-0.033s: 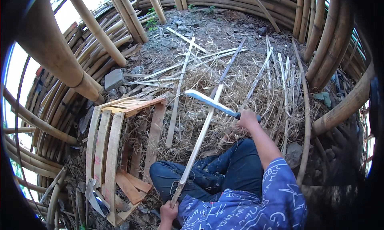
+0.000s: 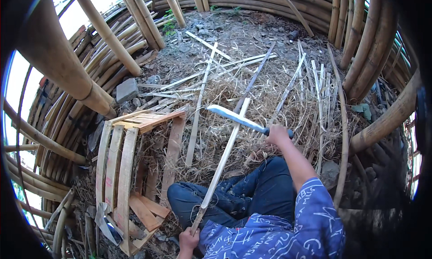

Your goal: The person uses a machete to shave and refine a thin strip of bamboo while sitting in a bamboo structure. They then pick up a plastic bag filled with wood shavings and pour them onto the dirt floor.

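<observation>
In my right hand, closed around its dark handle, is a machete with a long pale blade that hooks slightly at the tip. The blade lies across a long light bamboo strip, near the strip's far end. My left hand grips the near end of this strip, low beside my left hip. From there the strip slants up and away over my crossed legs. Beyond the blade, a darker strip extends in roughly the same line; whether the two touch is unclear.
Thin curled shavings cover the ground ahead. Several loose strips lie on them. A slatted wooden crate stands at my left, with a grey block beyond it. Thick bamboo poles rise at both sides.
The machete blade and the far end of the bamboo strip have shifted very slightly toward me. Both hands keep their grips.
</observation>
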### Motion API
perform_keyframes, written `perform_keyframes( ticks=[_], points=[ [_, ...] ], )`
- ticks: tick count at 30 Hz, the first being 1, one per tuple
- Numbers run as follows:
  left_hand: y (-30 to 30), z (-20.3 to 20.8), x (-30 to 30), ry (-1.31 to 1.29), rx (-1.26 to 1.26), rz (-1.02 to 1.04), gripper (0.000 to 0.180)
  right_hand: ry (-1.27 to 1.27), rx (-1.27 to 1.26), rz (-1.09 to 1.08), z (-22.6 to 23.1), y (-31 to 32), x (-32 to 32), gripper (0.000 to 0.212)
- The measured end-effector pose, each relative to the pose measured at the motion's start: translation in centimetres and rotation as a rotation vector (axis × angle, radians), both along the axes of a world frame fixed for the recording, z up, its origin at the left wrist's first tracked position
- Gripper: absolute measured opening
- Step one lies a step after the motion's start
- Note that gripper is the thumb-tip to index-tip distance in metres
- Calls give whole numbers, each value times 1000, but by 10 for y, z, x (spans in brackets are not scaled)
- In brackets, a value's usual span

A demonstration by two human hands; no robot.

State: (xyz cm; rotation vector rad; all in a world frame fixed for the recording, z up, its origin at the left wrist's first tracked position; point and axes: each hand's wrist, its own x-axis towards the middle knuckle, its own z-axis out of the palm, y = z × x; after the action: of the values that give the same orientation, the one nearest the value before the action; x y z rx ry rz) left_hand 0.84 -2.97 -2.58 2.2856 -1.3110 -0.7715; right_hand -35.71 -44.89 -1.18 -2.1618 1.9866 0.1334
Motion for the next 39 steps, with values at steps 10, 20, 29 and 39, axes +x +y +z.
perform_keyframes(
  ticks=[10, 20, 29, 39],
  points=[
    [12, -17, 2, 47, -36, 31, 30, -338, 127, 310, 15, 66, 65, 26],
    [-3, 2, -3, 58, 68, 52, 28, -187, -42, 17, -29, -38, 20, 26],
    [9, -15, 9, 36, 57, -1, 30, -302, -41, 314, -7, -18, 38, 27],
    [5, -14, 7, 48, 60, 6, 32, -329, -109, 74, -15, -36, 46, 20]
  ],
)
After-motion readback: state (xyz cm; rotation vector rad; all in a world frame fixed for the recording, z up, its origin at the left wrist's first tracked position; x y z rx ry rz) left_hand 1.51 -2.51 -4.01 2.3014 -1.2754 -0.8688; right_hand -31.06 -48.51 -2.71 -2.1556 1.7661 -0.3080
